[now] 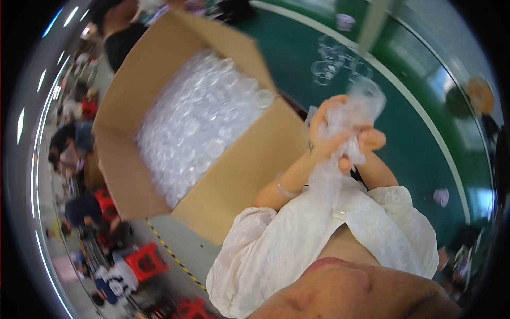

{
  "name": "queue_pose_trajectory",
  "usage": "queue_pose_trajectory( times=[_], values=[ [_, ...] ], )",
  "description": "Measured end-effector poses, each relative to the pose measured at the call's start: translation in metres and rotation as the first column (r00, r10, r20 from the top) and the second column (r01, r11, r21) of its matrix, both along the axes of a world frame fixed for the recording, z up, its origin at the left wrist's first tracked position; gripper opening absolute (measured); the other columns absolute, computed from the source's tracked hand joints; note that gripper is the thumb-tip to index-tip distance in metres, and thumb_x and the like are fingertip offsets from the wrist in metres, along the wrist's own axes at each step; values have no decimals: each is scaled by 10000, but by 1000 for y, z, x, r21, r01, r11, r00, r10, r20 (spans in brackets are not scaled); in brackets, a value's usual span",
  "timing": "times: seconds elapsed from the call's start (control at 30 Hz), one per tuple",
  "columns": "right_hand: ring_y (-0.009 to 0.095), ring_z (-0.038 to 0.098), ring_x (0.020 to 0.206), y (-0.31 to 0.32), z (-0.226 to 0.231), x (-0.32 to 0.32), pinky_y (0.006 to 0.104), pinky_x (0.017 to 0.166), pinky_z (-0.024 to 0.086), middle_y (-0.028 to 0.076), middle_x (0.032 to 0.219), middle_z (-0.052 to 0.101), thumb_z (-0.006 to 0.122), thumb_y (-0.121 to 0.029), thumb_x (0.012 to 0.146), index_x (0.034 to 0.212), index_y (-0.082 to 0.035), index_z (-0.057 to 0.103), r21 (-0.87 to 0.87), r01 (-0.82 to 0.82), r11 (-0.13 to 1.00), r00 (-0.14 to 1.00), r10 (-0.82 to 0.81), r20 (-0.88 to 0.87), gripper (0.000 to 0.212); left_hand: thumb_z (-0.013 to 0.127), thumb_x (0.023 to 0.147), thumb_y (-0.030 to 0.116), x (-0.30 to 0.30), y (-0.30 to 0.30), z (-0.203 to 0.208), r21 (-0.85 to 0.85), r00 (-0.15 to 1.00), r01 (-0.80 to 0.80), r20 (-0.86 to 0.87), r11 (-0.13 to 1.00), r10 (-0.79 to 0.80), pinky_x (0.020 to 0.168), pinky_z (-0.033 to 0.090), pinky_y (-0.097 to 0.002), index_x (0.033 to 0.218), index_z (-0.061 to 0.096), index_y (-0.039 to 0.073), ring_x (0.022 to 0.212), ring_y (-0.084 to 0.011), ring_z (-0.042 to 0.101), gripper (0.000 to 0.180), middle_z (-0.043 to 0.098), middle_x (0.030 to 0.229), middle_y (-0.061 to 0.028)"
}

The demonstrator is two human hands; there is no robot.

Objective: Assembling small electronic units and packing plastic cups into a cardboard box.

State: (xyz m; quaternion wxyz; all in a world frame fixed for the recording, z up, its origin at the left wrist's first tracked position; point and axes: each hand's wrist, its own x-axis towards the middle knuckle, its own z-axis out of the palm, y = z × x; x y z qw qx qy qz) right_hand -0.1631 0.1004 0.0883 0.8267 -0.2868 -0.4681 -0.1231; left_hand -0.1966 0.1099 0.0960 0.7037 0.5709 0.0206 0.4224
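Observation:
Both hands are raised close together in front of my white blouse, gripping one bunch of crumpled clear plastic film (337, 119). My left hand (323, 130), with a bracelet on its wrist, is closed around the film from the left. My right hand (370, 142) is curled on its other side. A rounded, see-through part (369, 95) sticks up above the fingers; blur hides whether it is film or a separate piece. Some of the film hangs down below the hands. To the left, an open cardboard box (228, 181) holds a heap of clear round plastic pieces (196, 122).
Several clear rings (332, 61) lie on the green surface (414, 143) beyond my hands. Small pale cups (345, 22) stand at its far side and at the right. People sit at work along the left, near red stools (146, 261). Another person (125, 42) is behind the box.

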Motion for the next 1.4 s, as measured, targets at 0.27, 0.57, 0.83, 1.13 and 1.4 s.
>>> queue_pose_trajectory(
  times=[0.27,0.57,0.83,1.13,1.4],
  values=[
    [264,415,952,-168,8,64,370,805,355,145,1045,398,583,-290,698,995,-37,467,-698,520,492,851,-374,370,407,521,632,-3,96,-78,-43,-219,879,425,-131,878,-458,554,369,-187,797,470,47,642,-98,448,180,465,745,-40],
    [167,558,815,-244,-25,74,257,679,453,88,984,527,614,-25,687,1086,-45,366,-571,565,596,513,-796,-323,470,423,540,-88,135,-90,-54,16,848,494,-228,869,-478,578,361,-209,654,386,31,643,-102,442,169,488,703,-24],
    [119,538,745,-267,-39,100,244,647,450,36,845,531,544,-102,802,950,-51,494,-183,201,962,467,-259,-845,164,439,525,-76,142,-106,-51,500,880,443,-82,744,-468,664,400,-231,720,437,27,732,-134,485,221,512,770,-72],
    [72,471,655,-263,2,88,179,565,375,15,737,494,544,1,721,792,-12,506,-594,779,202,219,-975,-44,82,465,554,-3,109,-103,9,332,189,943,-452,32,-872,661,422,-263,804,492,17,719,-205,550,252,556,770,-88],
    [105,461,517,-214,-4,52,228,491,378,52,615,505,530,-33,750,758,-2,515,-790,443,424,614,-786,-78,35,478,671,83,148,-107,-54,-487,-7,870,-179,83,-984,739,449,-266,1106,408,40,812,-171,532,442,517,957,-57]
  ],
)
